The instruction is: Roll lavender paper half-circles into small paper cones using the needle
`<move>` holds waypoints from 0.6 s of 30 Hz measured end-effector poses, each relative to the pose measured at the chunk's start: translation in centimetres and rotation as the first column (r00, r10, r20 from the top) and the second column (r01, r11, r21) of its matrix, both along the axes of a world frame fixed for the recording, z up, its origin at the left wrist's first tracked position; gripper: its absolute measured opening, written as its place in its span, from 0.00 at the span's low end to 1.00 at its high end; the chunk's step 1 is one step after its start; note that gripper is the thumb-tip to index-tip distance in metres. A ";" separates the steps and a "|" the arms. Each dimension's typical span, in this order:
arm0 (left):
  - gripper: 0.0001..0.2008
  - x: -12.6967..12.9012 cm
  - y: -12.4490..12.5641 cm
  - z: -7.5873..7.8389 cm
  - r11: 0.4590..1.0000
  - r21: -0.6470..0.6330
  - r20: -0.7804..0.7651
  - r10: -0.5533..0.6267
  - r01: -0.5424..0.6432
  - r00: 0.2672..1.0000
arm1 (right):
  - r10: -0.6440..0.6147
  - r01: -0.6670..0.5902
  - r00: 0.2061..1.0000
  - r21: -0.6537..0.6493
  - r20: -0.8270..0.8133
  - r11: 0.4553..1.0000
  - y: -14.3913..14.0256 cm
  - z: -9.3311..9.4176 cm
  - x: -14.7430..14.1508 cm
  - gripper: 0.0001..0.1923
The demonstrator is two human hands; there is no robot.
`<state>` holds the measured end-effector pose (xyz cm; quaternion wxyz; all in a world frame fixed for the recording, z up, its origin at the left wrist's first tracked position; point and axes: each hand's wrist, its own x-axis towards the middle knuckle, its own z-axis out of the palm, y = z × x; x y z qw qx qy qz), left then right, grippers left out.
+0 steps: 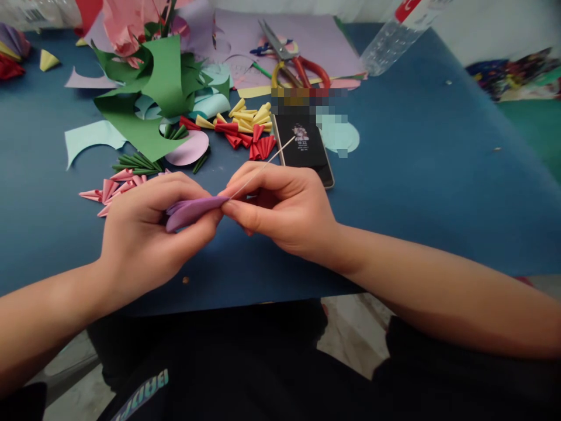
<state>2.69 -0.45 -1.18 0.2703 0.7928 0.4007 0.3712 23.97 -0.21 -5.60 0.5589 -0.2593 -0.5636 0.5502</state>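
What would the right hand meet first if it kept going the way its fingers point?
The right hand points left, fingertips pinching a thin stick at the purple folded paper. It would meet that paper at once, then the left hand holding it.

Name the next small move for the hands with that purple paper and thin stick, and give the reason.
Probably roll the purple paper a little tighter around the thin stick. The left hand pinches the folded piece, the right hand holds the stick at its tip, and the paper looks only loosely curled, unlike the finished cones beyond.
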 end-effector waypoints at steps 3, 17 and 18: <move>0.06 0.0 0.1 0.1 0.997 -0.078 0.030 -0.023 0.025 0.999 | 0.002 -0.003 1.000 0.044 0.012 0.999 0.1 0.0 0.1 0.09; 0.05 -0.3 -0.4 0.3 0.999 0.037 -0.055 -0.015 0.017 0.998 | -0.027 0.015 0.996 0.139 0.084 0.990 0.1 0.4 0.6 0.09; 0.05 -0.4 -0.4 0.2 0.999 0.045 -0.062 -0.013 0.016 0.998 | -0.033 0.019 0.995 0.147 0.094 0.989 0.2 0.4 0.6 0.09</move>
